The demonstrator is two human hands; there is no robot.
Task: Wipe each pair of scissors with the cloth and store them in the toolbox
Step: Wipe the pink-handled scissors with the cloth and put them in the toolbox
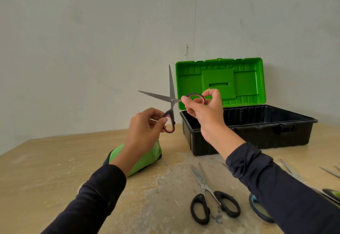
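From the head view, the left hand (pixel 145 127) pinches one black-and-pink loop of the held scissors (pixel 172 101), fingers curled round it, while the right hand (pixel 203 110) pinches the other loop the same way. The blades are spread wide, one pointing to twelve o'clock, the other to ten. The green cloth (pixel 145 157) lies on the table (pixel 46 169) under the left wrist. At three o'clock of the hands stands the toolbox (pixel 257 132), its green lid (pixel 220 81) upright. At five o'clock lie black-handled scissors (pixel 209 197), shut; more scissors at four o'clock are partly hidden by the right sleeve (pixel 276 187)
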